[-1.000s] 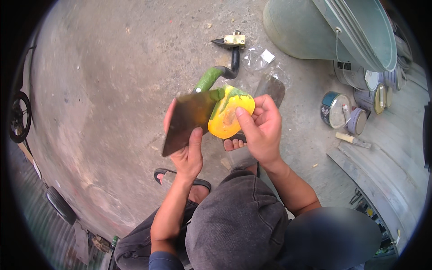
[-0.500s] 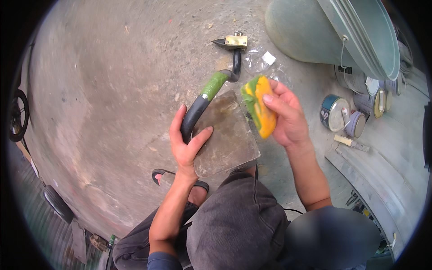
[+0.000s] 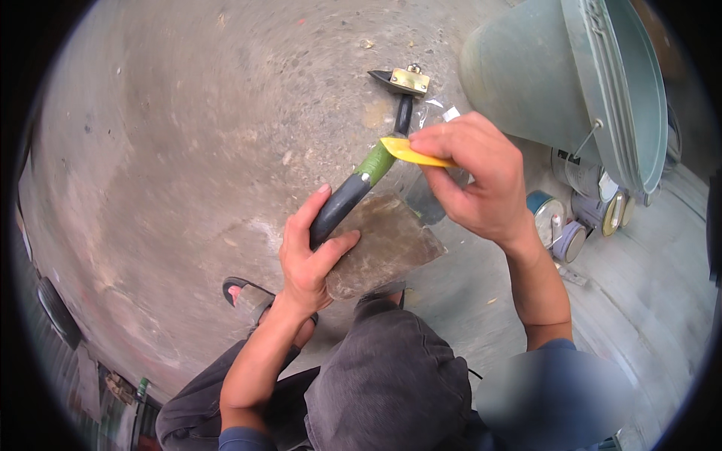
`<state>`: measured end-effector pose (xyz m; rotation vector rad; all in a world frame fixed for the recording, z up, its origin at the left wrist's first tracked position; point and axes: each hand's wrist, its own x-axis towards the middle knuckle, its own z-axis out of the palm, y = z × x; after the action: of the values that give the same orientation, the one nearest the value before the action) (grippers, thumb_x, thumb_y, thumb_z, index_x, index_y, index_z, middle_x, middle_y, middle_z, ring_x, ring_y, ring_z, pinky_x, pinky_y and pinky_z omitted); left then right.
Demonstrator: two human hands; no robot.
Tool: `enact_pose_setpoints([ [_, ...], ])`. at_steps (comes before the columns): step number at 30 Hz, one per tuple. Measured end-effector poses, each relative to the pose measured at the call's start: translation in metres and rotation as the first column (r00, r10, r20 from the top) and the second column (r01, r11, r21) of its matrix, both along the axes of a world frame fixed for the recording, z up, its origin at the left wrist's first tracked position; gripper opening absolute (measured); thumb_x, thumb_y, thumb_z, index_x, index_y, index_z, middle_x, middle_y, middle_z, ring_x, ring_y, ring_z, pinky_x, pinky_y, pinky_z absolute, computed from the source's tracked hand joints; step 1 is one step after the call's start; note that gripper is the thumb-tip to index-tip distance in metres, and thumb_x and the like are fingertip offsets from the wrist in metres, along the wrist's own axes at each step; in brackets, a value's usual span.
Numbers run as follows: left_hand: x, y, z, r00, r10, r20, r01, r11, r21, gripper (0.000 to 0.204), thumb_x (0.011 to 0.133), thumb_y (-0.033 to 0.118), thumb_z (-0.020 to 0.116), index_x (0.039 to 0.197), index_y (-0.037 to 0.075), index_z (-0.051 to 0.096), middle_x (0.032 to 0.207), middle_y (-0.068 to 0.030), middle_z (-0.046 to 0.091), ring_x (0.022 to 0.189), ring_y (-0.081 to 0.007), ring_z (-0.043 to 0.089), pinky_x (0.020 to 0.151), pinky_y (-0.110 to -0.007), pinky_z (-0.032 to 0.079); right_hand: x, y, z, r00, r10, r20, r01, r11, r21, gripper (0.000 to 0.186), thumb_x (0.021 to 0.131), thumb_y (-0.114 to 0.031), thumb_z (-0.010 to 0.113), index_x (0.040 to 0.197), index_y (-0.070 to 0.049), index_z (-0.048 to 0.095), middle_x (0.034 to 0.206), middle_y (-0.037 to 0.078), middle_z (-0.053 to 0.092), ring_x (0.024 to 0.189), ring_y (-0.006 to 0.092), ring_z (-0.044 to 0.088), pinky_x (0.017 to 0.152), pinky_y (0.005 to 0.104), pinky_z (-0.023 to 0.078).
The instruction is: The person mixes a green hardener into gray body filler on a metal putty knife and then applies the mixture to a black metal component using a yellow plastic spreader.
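My left hand (image 3: 302, 263) is wrapped round the lower end of a bent black tube (image 3: 342, 206), its thumb reaching onto a flat brownish-grey plate (image 3: 391, 248). The plate lies beneath the tube, above my knees. A band of green putty (image 3: 374, 162) coats the tube's middle. Between the thumb and fingers of my right hand (image 3: 485, 177) is a yellow putty spreader (image 3: 414, 153), its tip touching the upper end of the green band. At the tube's far end sit a brass-coloured bracket (image 3: 410, 80) and a black pointed piece (image 3: 383, 77).
A large grey-green bucket (image 3: 526, 68) lies on its side at the upper right. Below it are several paint cans (image 3: 571, 242) and a pale curved panel (image 3: 639, 301). Clear plastic (image 3: 425, 197) shows behind the tube. A tyre (image 3: 59, 312) is at the far left.
My right hand has moved up and left, turning the spreader from broadside to edge-on and bringing it against the green band. The left hand still grips the tube; the view has shifted slightly.
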<state>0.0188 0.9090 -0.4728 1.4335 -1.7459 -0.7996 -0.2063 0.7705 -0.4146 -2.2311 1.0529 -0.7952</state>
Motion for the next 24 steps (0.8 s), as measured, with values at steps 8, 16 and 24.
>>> enact_pose_setpoints([
  [8,0.004,-0.004,-0.001,0.992,-0.078,0.096,0.090,0.988,-0.128,0.030,0.063,0.016,0.079,0.092,0.010,0.075,0.143,-0.0279,0.047,0.103,-0.0371,0.062,0.077,-0.039,0.052,0.004,0.012,-0.001,0.990,0.039,-0.135,-0.053,0.993,-0.101,0.031,0.062,0.001,0.073,0.092,-0.005,0.070,0.090,0.005,0.070,0.074,0.0234,0.064,0.061,0.0334,0.052],
  [16,0.003,-0.005,0.004,0.987,-0.128,0.100,0.141,0.981,-0.136,0.030,0.060,0.019,0.078,0.088,0.009,0.074,0.144,-0.0284,0.046,0.094,-0.0346,0.062,0.071,-0.038,0.052,0.012,0.027,0.015,0.984,0.148,-0.098,-0.154,0.986,-0.058,0.031,0.061,-0.003,0.073,0.092,-0.005,0.071,0.091,0.005,0.069,0.073,0.0224,0.064,0.058,0.0315,0.052],
  [24,0.004,0.000,0.001,0.986,-0.148,0.072,0.156,0.981,-0.116,0.034,0.056,0.017,0.076,0.088,0.006,0.072,0.146,-0.0289,0.044,0.092,-0.0339,0.062,0.070,-0.038,0.052,0.003,0.014,0.023,0.998,-0.007,-0.065,0.009,1.000,0.028,0.026,0.065,0.004,0.073,0.089,-0.004,0.071,0.088,0.008,0.071,0.073,0.0243,0.066,0.063,0.0332,0.053],
])
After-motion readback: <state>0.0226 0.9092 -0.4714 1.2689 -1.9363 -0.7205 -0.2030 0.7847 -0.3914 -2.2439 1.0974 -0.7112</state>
